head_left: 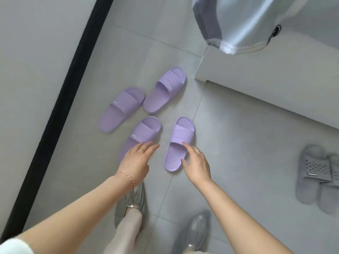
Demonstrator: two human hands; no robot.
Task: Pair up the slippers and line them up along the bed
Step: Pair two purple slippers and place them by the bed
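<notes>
Four purple slippers lie loose on the tiled floor (238,143), not yet lined up along the bed (275,85). The grey pair (315,173) sits right. The left hand (135,160) is spread open over the near-left slipper (145,132); the right hand (196,162), open, touches the near-right slipper (180,142). Long axes run near-to-far, toes far-right.

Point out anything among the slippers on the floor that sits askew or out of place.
The four purple slippers are scattered, not paired: the near-right purple slipper angles away from its neighbour, and the far two lie staggered. The grey slippers overlap at the right.
</notes>
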